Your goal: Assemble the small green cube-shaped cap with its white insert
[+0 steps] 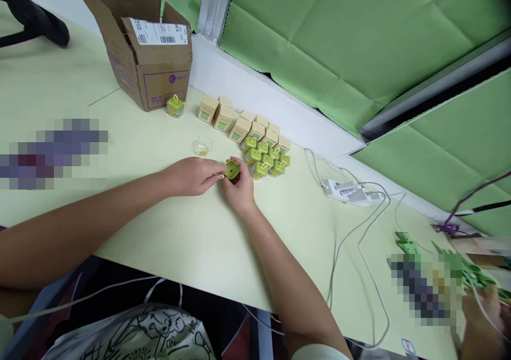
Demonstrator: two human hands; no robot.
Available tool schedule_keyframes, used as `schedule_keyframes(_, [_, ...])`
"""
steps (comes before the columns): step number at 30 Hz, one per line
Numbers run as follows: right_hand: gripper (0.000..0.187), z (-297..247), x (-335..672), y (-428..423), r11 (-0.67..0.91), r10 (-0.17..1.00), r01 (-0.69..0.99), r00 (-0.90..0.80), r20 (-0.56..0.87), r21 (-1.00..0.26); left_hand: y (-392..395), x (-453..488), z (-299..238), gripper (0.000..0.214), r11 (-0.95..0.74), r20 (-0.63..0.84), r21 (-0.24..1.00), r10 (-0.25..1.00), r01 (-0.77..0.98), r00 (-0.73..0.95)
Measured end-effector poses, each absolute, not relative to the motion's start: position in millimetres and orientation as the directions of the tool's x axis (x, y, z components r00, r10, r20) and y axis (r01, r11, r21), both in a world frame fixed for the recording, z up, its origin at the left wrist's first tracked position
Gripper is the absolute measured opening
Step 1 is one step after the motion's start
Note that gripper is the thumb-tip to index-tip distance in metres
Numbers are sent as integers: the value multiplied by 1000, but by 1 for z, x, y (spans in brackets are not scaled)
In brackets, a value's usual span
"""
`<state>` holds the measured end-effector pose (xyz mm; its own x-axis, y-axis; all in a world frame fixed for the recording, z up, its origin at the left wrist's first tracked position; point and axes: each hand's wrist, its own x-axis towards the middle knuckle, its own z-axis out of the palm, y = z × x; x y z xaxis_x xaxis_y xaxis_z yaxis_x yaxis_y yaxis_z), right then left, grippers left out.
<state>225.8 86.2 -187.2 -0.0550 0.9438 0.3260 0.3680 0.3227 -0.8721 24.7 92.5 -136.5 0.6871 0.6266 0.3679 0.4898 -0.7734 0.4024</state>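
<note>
Both my hands meet at the middle of the pale table. My right hand cups a small jar with a green lid, dark below the lid. My left hand pinches the lid's edge with its fingertips. Just behind them lies a cluster of several green-lidded jars, and beyond that a row of several small beige boxes. A clear empty little cup stands left of the cluster. One more green-lidded jar sits against the cardboard box.
An open brown cardboard box stands at the back left. A white power strip with trailing cables lies to the right. Green pieces and another person's hand are at the far right edge. Green paper covers the wall behind.
</note>
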Motion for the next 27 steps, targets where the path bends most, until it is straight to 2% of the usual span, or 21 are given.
schedule_keyframes(4, [51,-185,225,85,334,939,403,-67,336,-852,97,25,-144,25,-789,499,458,609,409,616])
schedule_keyframes(8, [53,-185,224,84,379,921,443,-100,376,-812,100,27,-152,23,-788,532,476,612,391,585])
schedule_keyframes(15, [52,-184,224,82,510,851,537,-206,483,-672,102,28,-155,24,-790,591,461,613,404,524])
schedule_keyframes(21, [53,-180,221,77,556,816,594,-257,517,-582,100,31,-153,25,-764,583,470,645,442,494])
schedule_keyframes(27, [54,-178,217,72,538,829,623,-270,489,-568,93,35,-144,22,-690,496,517,724,507,479])
